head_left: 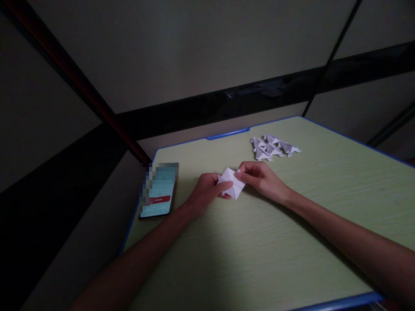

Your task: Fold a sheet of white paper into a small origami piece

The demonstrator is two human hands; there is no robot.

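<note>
A small piece of folded white paper point(238, 186) with creases and layered flaps is held between both hands over the middle of the table. My left hand point(209, 190) grips its left side, the thumb lying across the front and the fingers mostly hidden behind. At the upper right edge, my right hand point(261, 179) pinches the paper between thumb and curled fingers. Beyond my right hand lie several folded white paper pieces point(272, 147) with pointed tips, grouped close together.
A phone point(158, 194) with a lit, partly blurred screen lies at the table's left edge. The pale green table point(275, 259) has a blue rim and a blue strip point(228, 134) at its back edge. Behind it stand light panels with a glossy black band point(207, 101).
</note>
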